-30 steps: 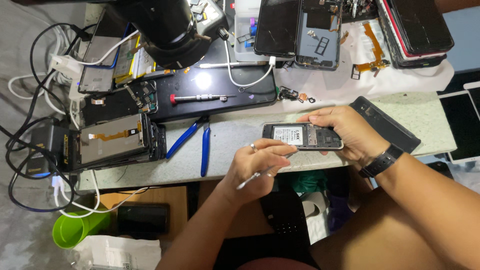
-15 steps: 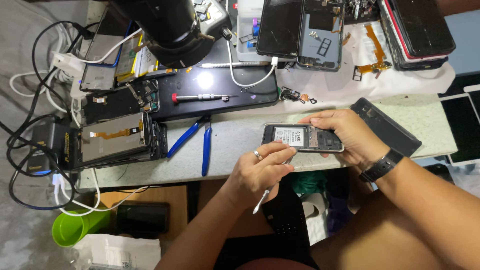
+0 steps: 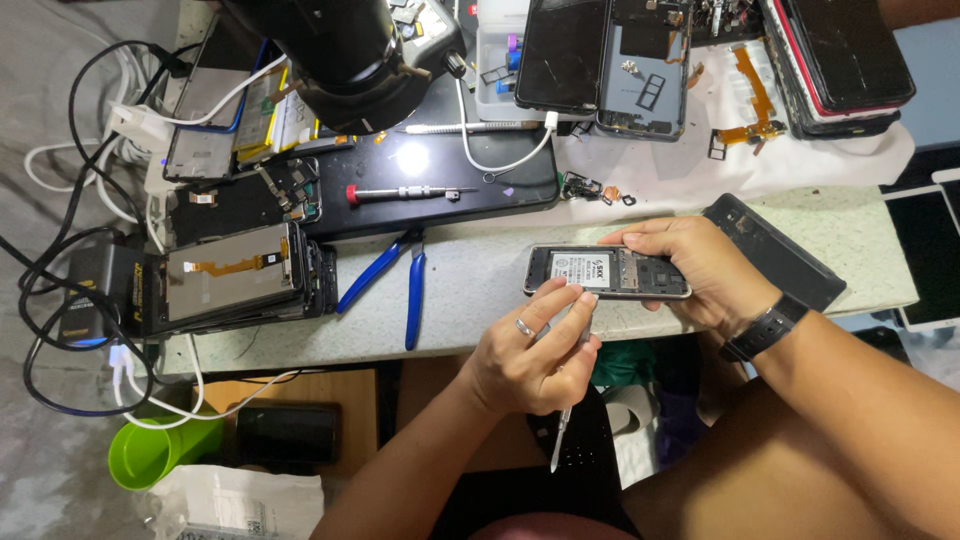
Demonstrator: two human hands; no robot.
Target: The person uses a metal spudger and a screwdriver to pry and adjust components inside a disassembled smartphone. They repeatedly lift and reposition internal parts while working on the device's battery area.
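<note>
Head view shows the right hand (image 3: pixel 700 270) closed around an opened phone (image 3: pixel 607 272), held just above the counter (image 3: pixel 480 280) edge. Left hand (image 3: pixel 535 355) is curled around thin tweezers (image 3: pixel 562 440) that point down, while its fingertips (image 3: pixel 570 297) touch the phone's lower edge. Blue pliers (image 3: pixel 395 280) and a red-tipped screwdriver (image 3: pixel 410 192) lie nearby among dismantled phones (image 3: pixel 235 275).

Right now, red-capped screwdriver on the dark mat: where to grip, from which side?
Grip the screwdriver on its knurled metal barrel near the middle, coming straight down from above. It lies flat on the dark mat, red cap to the left and thin tip to the right, with bare mat along both long sides for fingers. The white cable loops just past the tip, so probably keep off that end.
</note>
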